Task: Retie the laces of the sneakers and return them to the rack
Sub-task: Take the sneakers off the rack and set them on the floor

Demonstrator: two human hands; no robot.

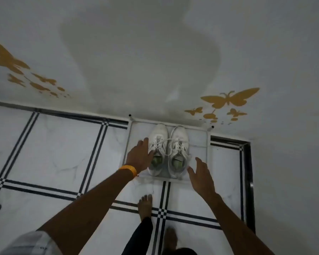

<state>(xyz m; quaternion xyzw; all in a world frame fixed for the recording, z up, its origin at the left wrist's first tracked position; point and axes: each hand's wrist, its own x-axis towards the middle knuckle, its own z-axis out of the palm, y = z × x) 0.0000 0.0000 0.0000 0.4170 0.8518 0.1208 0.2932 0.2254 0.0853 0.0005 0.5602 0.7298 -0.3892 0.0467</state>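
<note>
Two white sneakers stand side by side on a low white rack [201, 142] against the wall, toes toward the wall. The left sneaker [159, 137] and the right sneaker [180, 138] have white laces lying loose across their tongues and greenish insoles. My left hand [139, 156], with an orange band at the wrist, rests with spread fingers on the left sneaker's outer side and opening. My right hand [201, 173] hovers open just right of the right sneaker's heel, a little apart from it.
The floor is white tile with black striped lines [164, 192]. My bare feet [145, 205] stand just before the rack. The wall behind carries yellow butterfly decals [228, 98]. A dark door frame [247, 172] runs along the right.
</note>
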